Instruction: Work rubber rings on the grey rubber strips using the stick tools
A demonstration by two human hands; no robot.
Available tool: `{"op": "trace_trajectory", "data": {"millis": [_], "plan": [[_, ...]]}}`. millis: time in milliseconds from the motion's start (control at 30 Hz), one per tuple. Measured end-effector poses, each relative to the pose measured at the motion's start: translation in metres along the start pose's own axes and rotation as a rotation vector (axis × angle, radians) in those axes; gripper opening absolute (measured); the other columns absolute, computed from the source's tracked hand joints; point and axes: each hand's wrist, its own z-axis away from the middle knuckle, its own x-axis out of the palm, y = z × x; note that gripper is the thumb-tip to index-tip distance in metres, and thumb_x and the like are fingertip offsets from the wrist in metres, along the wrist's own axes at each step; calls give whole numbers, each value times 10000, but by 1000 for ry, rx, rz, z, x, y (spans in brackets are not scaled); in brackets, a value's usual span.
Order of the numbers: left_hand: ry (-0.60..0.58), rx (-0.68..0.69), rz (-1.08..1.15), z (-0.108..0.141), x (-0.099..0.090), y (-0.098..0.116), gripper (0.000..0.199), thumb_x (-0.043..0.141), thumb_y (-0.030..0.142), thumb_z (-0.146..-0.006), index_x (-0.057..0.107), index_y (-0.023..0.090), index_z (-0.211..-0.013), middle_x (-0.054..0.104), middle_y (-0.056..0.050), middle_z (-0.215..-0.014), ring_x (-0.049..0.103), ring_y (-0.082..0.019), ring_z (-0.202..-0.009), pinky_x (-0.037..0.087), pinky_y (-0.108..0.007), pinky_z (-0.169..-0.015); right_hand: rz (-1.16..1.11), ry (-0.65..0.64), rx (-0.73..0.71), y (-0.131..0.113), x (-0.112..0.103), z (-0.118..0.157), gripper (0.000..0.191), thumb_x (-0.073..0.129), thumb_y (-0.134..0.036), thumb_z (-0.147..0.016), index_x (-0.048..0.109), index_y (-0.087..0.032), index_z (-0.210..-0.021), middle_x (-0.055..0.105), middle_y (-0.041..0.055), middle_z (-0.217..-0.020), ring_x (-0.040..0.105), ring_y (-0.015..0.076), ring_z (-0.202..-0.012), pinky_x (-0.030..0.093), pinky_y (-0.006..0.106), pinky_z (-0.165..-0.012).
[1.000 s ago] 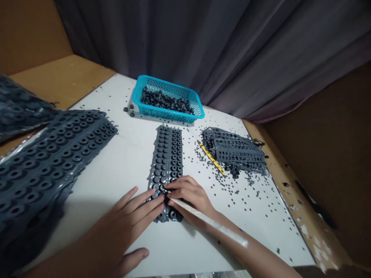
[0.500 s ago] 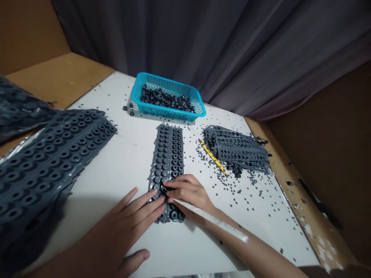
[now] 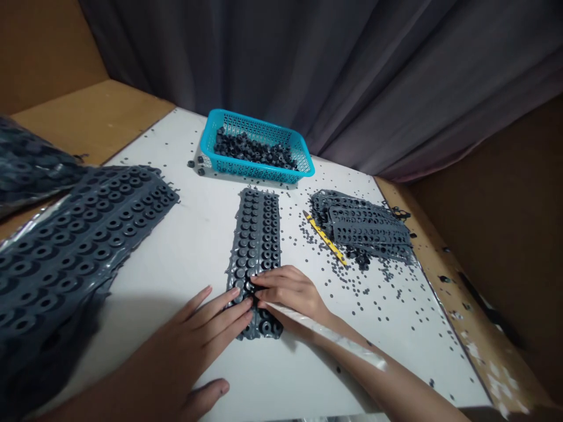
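Note:
A dark grey rubber sheet (image 3: 257, 234) with rows of round, raised rubber pieces lies lengthwise in front of me. My left hand (image 3: 206, 325) rests with fingers spread, its fingertips on the left side of the sheet near its close end. Closed around a thin white stick-like tool (image 3: 325, 333), my right hand (image 3: 292, 296) leans on the sheet's right side. The tool's back end points toward my right forearm; its working tip is hidden by my fingers. The fingertips of both hands almost meet over the rubber pieces.
A blue basket (image 3: 259, 172) of small dark rubber pieces stands at the back. Larger stacked sheets (image 3: 83, 234) and a plastic bag (image 3: 30, 164) lie left. Punched-out sheets (image 3: 369, 228), a yellow-handled tool (image 3: 325, 239) and scattered small discs cover the right side.
The whole view has shifted slightly. Both hands keep nearly the same place on the sheet, and my right hand still holds the white tool.

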Motion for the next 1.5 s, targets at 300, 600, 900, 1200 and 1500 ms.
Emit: {"op": "trace_trajectory", "data": {"millis": [300,600,900,1200,1500], "plan": [[31,11,-12,0,2,0,736,540,200,-796,235,214,-1466,372,-21,-1480,338,-241,-1348,286,-442,-1118,124,-68,-74,3,-1,2,67,630,-258,-860,671,-207,-878,733,49,-1027,675,158,-948,535,296,-758],[28,26,-42,1,2,-1,718,540,220,-807,249,225,-1463,386,-10,-1472,354,-240,-1337,276,-422,-1124,328,-132,-251,2,1,-4,58,614,-129,-853,624,-185,-865,713,91,-1060,645,186,-975,551,327,-748],[32,17,-40,1,4,-1,749,537,194,-786,226,212,-1467,333,-6,-1499,299,-239,-1367,274,-440,-1125,324,170,130,10,-20,-3,142,566,-121,-870,620,-209,-967,717,101,-1019,656,216,-988,576,404,-809],[37,2,-17,2,7,-1,762,548,187,-770,240,234,-1466,336,-20,-1498,334,-256,-1351,272,-461,-1125,-93,9,263,-9,-2,-8,47,614,-208,-858,644,-207,-894,714,82,-1069,597,211,-1120,491,407,-937],[43,16,-62,2,7,0,755,541,205,-780,230,216,-1469,314,-3,-1507,312,-247,-1362,286,-448,-1117,208,-87,-119,13,1,-9,40,602,-174,-874,621,-202,-895,722,65,-1056,657,172,-974,513,334,-801]]}}
